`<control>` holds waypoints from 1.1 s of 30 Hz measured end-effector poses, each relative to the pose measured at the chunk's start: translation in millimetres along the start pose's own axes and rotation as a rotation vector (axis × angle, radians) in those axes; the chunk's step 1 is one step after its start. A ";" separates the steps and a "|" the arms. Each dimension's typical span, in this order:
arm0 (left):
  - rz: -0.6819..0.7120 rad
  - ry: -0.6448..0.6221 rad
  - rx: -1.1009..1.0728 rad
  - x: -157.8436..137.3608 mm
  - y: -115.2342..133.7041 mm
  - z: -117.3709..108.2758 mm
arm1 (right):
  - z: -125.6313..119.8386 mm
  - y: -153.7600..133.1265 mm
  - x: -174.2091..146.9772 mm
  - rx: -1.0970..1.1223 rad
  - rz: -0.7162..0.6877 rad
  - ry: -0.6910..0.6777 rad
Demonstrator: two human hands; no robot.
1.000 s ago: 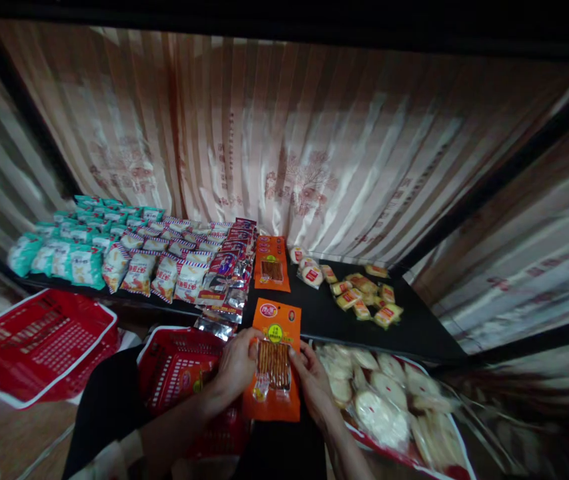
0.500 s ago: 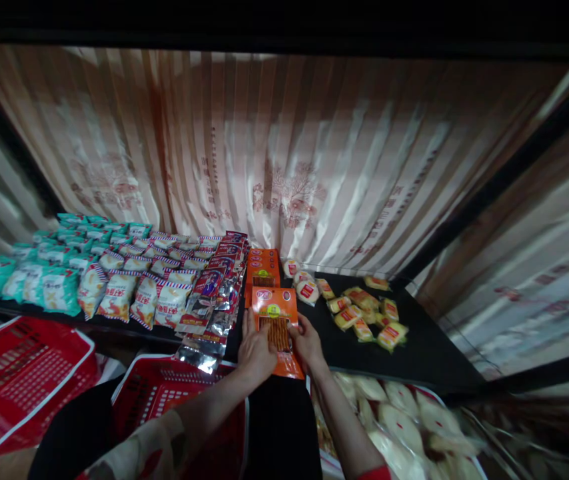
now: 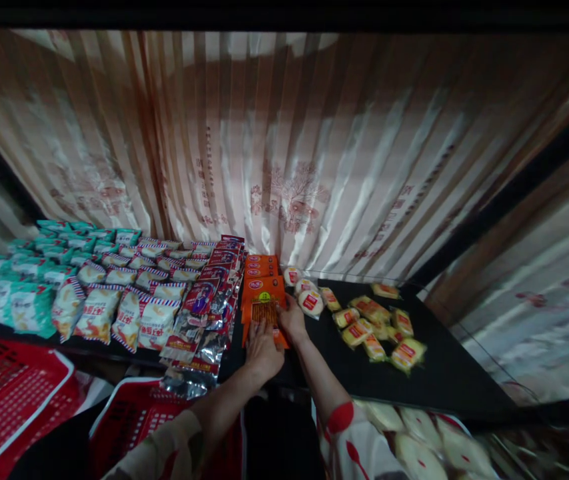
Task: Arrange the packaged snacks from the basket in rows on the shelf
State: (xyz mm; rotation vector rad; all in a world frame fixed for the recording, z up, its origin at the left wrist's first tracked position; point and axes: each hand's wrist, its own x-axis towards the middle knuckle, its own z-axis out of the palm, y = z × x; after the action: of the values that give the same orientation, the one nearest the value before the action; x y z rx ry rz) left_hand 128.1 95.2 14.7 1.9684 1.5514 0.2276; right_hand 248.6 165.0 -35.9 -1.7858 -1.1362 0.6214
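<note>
An orange snack packet [image 3: 263, 293] with a clear window showing brown sticks lies on the black table, over the front of more orange packets [image 3: 262, 261]. My left hand [image 3: 264, 350] rests on its lower part, fingers stretched out flat over the window. At its right edge, my right hand [image 3: 293, 323] grips the packet with thumb and fingers; the fingertips are partly hidden. Just left of it runs a row of overlapping dark red and silver packets [image 3: 204, 298]. Round white packaged cakes [image 3: 309, 301] sit close to my right hand.
Striped white snack bags [image 3: 95, 312] and teal bags [image 3: 31, 308] fill the table's left side. Small yellow packages [image 3: 356, 332] lie scattered on the right. Red baskets [image 3: 9, 393] and a container of pale round packages [image 3: 417, 453] stand below the front edge. A curtain [image 3: 289, 133] hangs behind.
The orange packet has moved away from me and down onto the other orange packets. My left hand has flattened over it, and my right hand has followed along its edge. The view has shifted slightly.
</note>
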 end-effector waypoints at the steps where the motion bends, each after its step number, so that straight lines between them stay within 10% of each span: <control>1: 0.004 0.007 0.010 1.7 -0.7 -0.5 | 0.9 -2.0 2.5 -0.025 -0.001 -0.004; 13: 0.016 0.065 0.102 12.2 -6.7 0.0 | 4.7 -19.3 7.6 -0.526 -0.007 -0.034; 33: 0.027 0.097 0.049 15.2 -7.8 3.3 | 7.1 -22.2 -9.1 -0.613 -0.090 0.052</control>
State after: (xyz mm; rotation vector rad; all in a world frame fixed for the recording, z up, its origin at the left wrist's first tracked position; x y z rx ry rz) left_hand 127.9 109.1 4.1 2.0439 1.6062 0.3034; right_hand 229.3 163.7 -20.2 -2.2239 -1.4658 0.1710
